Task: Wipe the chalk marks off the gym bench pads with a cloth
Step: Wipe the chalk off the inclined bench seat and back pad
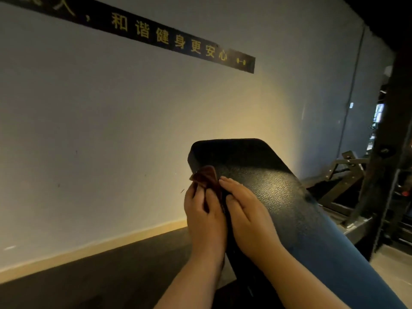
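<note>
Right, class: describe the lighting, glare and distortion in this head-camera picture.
Head view: dim overall; warm pool of light on the wall behind the bench pad; glossy sheen on the pad's pebbled top; the banner runs tilted.

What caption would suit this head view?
Left hand grips a dark red cloth against the edge of a black bench pad, right hand flat beside it.

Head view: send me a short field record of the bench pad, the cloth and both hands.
bench pad: black, textured, tilted upward
cloth: dark red, bunched at the pad's left edge near its top end
left hand: grips the cloth
right hand: fingers straight, flat on the pad beside the cloth
wall: pale, with a black banner in yellow characters
</note>
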Available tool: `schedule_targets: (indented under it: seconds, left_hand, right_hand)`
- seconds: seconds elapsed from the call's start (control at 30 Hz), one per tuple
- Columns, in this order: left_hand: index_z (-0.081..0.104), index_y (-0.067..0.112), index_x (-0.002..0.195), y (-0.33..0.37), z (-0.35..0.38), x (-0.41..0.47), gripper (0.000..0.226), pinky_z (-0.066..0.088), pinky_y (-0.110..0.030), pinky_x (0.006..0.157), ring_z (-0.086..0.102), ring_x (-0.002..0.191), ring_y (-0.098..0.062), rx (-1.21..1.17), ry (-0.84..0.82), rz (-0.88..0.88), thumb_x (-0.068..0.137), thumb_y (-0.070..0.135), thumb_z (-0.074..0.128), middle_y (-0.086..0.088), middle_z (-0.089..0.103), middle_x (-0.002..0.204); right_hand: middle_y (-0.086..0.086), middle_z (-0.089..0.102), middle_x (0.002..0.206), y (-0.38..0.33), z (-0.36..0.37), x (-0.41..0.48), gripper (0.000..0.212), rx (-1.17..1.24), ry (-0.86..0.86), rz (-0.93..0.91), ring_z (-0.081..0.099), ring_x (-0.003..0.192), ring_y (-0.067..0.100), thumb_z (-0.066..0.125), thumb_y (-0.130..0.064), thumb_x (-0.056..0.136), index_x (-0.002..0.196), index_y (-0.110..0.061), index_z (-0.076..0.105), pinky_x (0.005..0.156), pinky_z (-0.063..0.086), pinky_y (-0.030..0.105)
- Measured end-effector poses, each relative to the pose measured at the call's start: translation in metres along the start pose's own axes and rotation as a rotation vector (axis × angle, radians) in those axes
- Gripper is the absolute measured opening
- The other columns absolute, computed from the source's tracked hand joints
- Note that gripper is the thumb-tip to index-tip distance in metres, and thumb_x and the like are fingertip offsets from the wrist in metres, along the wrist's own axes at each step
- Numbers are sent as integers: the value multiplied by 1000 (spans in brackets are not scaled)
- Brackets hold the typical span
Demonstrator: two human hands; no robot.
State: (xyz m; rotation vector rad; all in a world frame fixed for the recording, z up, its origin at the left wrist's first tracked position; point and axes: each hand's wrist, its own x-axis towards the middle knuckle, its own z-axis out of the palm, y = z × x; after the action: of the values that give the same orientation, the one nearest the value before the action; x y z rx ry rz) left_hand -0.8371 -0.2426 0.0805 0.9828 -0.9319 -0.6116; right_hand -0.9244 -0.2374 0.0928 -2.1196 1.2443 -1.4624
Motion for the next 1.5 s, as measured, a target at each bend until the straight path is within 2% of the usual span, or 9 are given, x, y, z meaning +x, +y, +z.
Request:
schedule_targets:
  seconds: [0.07, 0.17, 0.37, 0.53, 0.73, 0.83, 0.97, 1.2, 1.5]
  left_hand:
    - [53, 32, 132, -5, 2, -25, 29, 47, -3, 81, 54, 105, 14, -20, 23, -11, 106, 31, 43, 21, 54, 121]
    - [53, 39, 130, -4, -1, -39, 28, 42, 1, 82, 51, 107, 15, -5, -3, 32, 105, 30, 44, 22, 52, 125]
    - [60, 32, 122, 3, -4, 26, 24, 52, -40, 100, 60, 110, -10, 10, -12, -25, 104, 36, 44, 7, 60, 122]
    - [52, 44, 126, -7, -6, -29, 26, 42, -2, 89, 49, 113, 14, 35, -38, 92, 104, 33, 43, 22, 50, 129]
    - [60, 26, 119, -3, -5, 35, 24, 54, -39, 96, 61, 104, -10, 164, -50, 134, 105, 32, 42, 9, 62, 114]
    - [56, 32, 129, -8, -3, 20, 30, 50, -30, 101, 57, 111, -4, 71, -31, 57, 107, 36, 38, 14, 56, 125]
    - [53, 41, 132, -16, -3, -24, 32, 42, -1, 83, 48, 112, 11, 41, -10, 12, 104, 40, 38, 24, 45, 130]
    - [54, 38, 116, -5, 2, 43, 15, 54, -40, 98, 57, 113, -14, -57, 91, -31, 103, 39, 47, 12, 52, 123]
    - [57, 39, 121, -2, -3, 19, 22, 48, -13, 94, 52, 112, 8, -13, 26, 167, 105, 30, 45, 38, 45, 113]
  right_hand:
    - [-22, 49, 146, 2, 1, -1, 43, 11, 2, -12, 39, 139, -2, 37, -35, 100, 140, -41, 54, 118, 36, 39]
    - [-22, 51, 144, 1, 1, 0, 38, 47, 4, -1, 41, 136, -4, 42, -27, 105, 137, -43, 54, 118, 37, 38]
    - [-20, 48, 148, -1, 3, 0, 42, 15, -1, 5, 37, 142, 2, 41, -31, 102, 141, -40, 52, 119, 34, 42]
    - [-25, 51, 142, -2, 0, -1, 39, 8, -1, -14, 41, 134, -6, 41, -31, 103, 138, -43, 54, 116, 37, 34]
    - [-17, 52, 141, -2, 0, 12, 41, -174, -28, -68, 44, 130, -1, 46, -20, 102, 142, -30, 52, 109, 39, 22]
    - [-15, 49, 141, -5, 2, 25, 39, -350, -62, -174, 39, 127, 0, 45, -23, 104, 142, -28, 52, 97, 28, 5]
    - [-24, 48, 141, 4, -2, 29, 38, -182, -37, -131, 38, 131, -9, 44, -22, 104, 138, -34, 55, 112, 34, 19]
    - [-32, 47, 138, 8, 2, 29, 39, -152, -10, -126, 40, 130, -11, 44, -23, 103, 137, -39, 55, 107, 33, 17]
    - [-26, 51, 140, 10, 2, 28, 40, -128, -17, -149, 43, 131, -7, 45, -24, 102, 137, -37, 57, 113, 40, 30]
